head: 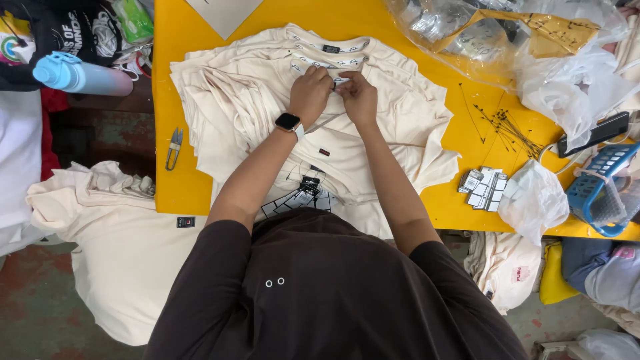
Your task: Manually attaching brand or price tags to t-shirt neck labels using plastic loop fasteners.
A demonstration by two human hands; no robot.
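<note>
A pile of cream t-shirts (253, 100) lies on the yellow table (167, 80), collars toward the far side. My left hand (310, 93), with a smartwatch on its wrist, and my right hand (358, 97) meet at the collar of the top shirt. Both pinch the collar fabric and something small and white (340, 81) between the fingertips, possibly a tag. A small dark label (325, 152) lies on the shirt nearer to me.
Thread snips (175, 145) lie at the table's left edge. A stack of paper tags (483, 187) and a bundle of thin black fasteners (510, 127) sit to the right, by clear plastic bags (533, 40) and a blue basket (600, 190). More cream garments (113, 227) hang off the left.
</note>
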